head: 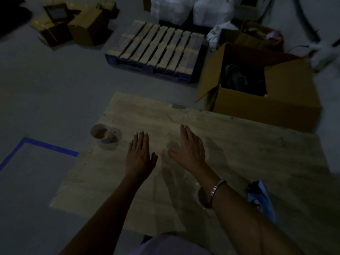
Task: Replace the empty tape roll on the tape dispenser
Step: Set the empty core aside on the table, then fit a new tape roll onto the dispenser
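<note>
The scene is dim. Two tape rolls lie near the left edge of a flat plywood sheet [239, 153]: a cardboard-coloured roll [98, 131] tipped on its side, and a clear-looking roll [111, 139] lying flat against it. A blue tape dispenser [262, 199] rests on the sheet at the right, behind my right forearm and partly hidden. My left hand [138, 155] hovers flat, palm down, a hand's width right of the rolls. My right hand [189, 148] is flat beside it, with a metal bangle on its wrist. Both hands hold nothing.
An open cardboard box [276, 100] with dark items inside stands past the sheet's far right. A wooden pallet [158, 50] lies further back, with brown boxes [81, 24] at the far left and white bags behind. Blue tape [49, 146] marks the grey floor at left.
</note>
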### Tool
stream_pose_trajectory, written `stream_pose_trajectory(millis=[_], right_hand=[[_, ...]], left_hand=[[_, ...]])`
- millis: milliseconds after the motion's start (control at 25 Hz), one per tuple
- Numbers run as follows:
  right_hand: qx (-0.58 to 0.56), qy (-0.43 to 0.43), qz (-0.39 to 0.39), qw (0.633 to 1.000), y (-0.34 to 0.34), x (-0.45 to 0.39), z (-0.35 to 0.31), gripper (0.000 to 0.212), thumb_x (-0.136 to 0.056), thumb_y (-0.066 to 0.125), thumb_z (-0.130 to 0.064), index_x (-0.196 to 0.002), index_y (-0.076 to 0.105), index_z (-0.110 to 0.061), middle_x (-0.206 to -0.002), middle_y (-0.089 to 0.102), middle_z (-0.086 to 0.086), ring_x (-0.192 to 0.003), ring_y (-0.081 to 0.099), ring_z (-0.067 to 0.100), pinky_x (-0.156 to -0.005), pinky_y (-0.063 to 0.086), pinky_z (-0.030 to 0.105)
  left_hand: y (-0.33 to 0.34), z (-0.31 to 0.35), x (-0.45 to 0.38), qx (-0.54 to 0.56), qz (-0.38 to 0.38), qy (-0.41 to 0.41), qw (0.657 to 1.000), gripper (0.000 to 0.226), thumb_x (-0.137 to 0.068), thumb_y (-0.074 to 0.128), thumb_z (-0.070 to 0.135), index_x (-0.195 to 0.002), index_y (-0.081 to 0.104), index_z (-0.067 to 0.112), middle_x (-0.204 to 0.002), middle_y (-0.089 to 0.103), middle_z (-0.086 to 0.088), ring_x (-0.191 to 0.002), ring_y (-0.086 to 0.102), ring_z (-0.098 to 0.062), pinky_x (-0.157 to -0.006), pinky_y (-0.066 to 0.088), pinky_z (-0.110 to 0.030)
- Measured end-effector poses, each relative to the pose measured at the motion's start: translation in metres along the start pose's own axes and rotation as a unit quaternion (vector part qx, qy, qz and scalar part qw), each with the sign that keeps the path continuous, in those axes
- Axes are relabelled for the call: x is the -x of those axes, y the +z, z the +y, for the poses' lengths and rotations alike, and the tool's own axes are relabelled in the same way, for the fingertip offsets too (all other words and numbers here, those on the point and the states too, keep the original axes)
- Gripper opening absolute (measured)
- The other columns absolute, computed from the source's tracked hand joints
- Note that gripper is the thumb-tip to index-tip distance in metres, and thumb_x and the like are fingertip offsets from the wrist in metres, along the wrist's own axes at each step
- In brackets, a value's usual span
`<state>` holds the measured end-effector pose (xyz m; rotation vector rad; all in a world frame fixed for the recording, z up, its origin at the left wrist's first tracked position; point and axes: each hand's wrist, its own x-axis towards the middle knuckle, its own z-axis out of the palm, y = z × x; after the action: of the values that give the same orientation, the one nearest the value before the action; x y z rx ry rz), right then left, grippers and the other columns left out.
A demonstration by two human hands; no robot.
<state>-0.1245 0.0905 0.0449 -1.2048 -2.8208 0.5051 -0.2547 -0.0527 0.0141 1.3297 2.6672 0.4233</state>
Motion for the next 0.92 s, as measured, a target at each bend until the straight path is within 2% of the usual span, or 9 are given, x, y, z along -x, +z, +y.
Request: stream_pose_trajectory(millis=[320,440,640,800,920], right_hand=[[-0.02,0.068,0.02,0.997,-0.029,0.065,0.105,0.1,-0.083,0.054,-0.065,-0.157,0.004,-0.018,-0.165,0.007,0.004,-0.149,0.015,0.023,-0.12,0.013,0.044],[-0.033,0.091,0.013,0.995,-0.036,0.09,0.141,0.099,-0.084,0.053,-0.065,-0.156,0.003,-0.018,-0.165,0.006,0.005,-0.149,0.013,0.024,-0.12,0.012,0.044],[-0.023,0.114,0.005,0.993,-0.035,0.128,0.181,0.092,-0.083,0.057,-0.06,-0.154,0.019,-0.014,-0.161,0.02,0.008,-0.142,0.029,0.029,-0.112,0.023,0.045],[-0.007,0.107,-0.006,0.994,-0.022,0.152,0.185,0.074,-0.089,0.051,-0.055,-0.147,0.033,-0.013,-0.152,0.036,0.009,-0.132,0.04,0.031,-0.107,0.03,0.045],[-0.006,0.093,-0.014,0.996,-0.012,0.162,0.18,0.056,-0.091,0.05,-0.051,-0.132,0.047,-0.014,-0.137,0.046,0.009,-0.12,0.048,0.031,-0.096,0.038,0.042]], left_hand=[[0.033,0.107,0.026,-0.029,-0.032,0.084,0.995,0.08,-0.093,0.049,0.045,-0.155,0.015,0.007,-0.163,0.009,-0.015,-0.15,0.002,-0.028,-0.119,0.009,-0.041],[0.044,0.144,0.041,-0.029,-0.045,0.104,0.993,0.081,-0.093,0.049,0.045,-0.155,0.014,0.007,-0.164,0.009,-0.014,-0.151,0.002,-0.028,-0.12,0.011,-0.042],[0.062,0.181,0.072,-0.011,-0.067,0.087,0.994,0.08,-0.095,0.052,0.043,-0.155,0.015,0.007,-0.164,0.009,-0.014,-0.151,0.004,-0.029,-0.121,0.016,-0.043],[0.068,0.181,0.093,-0.007,-0.096,0.068,0.993,0.081,-0.096,0.053,0.043,-0.156,0.011,0.008,-0.165,0.005,-0.011,-0.151,0.001,-0.028,-0.12,0.02,-0.042],[0.072,0.175,0.098,-0.005,-0.107,0.054,0.993,0.079,-0.096,0.052,0.043,-0.156,0.014,0.008,-0.164,0.009,-0.011,-0.151,0.004,-0.028,-0.119,0.022,-0.042]])
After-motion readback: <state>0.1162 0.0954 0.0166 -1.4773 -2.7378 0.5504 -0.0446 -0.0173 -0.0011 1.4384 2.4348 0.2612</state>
